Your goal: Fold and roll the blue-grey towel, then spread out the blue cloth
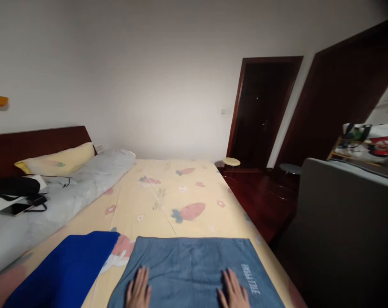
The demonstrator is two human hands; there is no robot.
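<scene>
A grey-blue towel (pixel 187 261) with pale lettering near its right side lies spread out on the bed. On its left part rests my left hand (pixel 139 291), palm down with the fingers stretched forward. My right hand (pixel 233 291) lies flat on the right part, left of the lettering, its fingers apart. Both hands touch the cloth and hold nothing. The towel's near edge is out of frame. To the left of it, a bright blue cloth (pixel 66 267) lies on the bed, partly cut off by the lower frame edge.
The bed (pixel 200 184) has a yellow sheet with carrot prints. A grey quilt (pixel 85 201), a pillow (pixel 62 160) and a phone (pixel 18 208) are at left. Beyond the bed's right edge stand a round stool (pixel 231 162), a dark stool (pixel 290 169) and a grey panel (pixel 338 222).
</scene>
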